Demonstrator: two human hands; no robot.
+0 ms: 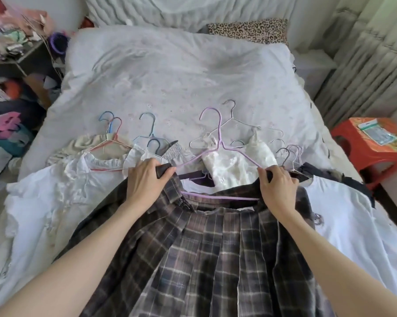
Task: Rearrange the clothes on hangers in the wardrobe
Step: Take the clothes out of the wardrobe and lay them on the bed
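Observation:
A dark plaid pleated skirt (215, 259) lies on the bed in front of me, its waistband stretched over a lilac hanger (218, 136). My left hand (147, 179) grips the waistband's left end. My right hand (277, 186) grips its right end, by the hanger's right shoulder. Behind the skirt lie several hung clothes: a white frilled blouse (62, 191) on a pink hanger at the left, a cream lace camisole (234, 163) in the middle, and a white shirt (344, 213) at the right.
The bed's pale quilt (170, 72) stretches away behind the clothes, with a leopard-print pillow (248, 30) at the head. A red plastic stool (376, 143) stands at the right. A cluttered dark desk (21, 56) and piled items fill the left side.

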